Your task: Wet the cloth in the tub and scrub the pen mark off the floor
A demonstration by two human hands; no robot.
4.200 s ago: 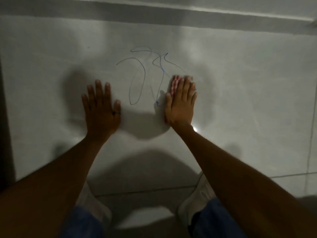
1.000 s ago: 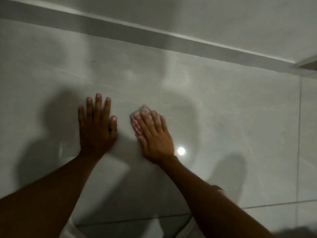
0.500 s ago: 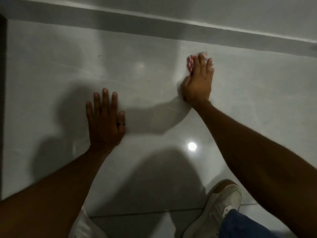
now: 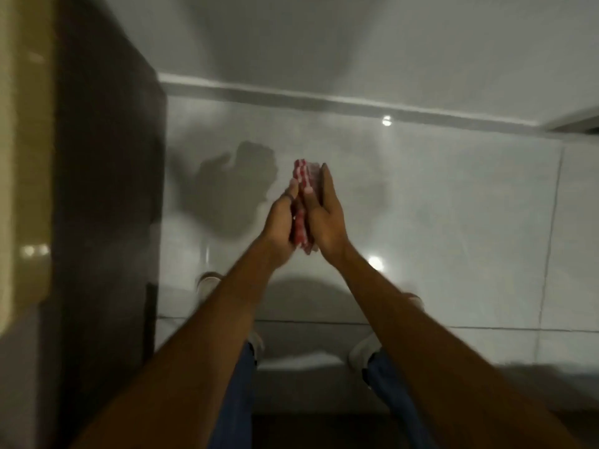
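Observation:
The red-and-white checked cloth is folded and pressed between my two palms, held up in the air above the grey floor tile. My left hand presses it from the left, and my right hand closes on it from the right. The cloth's top edge sticks out above my fingertips and a bit shows at my wrists. I see no pen mark on the tile below. No tub is in view.
A tall dark cabinet or door edge stands close on the left. The skirting and wall run along the far side of the tile. My two white shoes stand on the floor beneath my arms.
Both hands have lifted off the floor and come together around the cloth. The view has risen, as I am higher above the floor. The blue pen mark seen earlier is gone.

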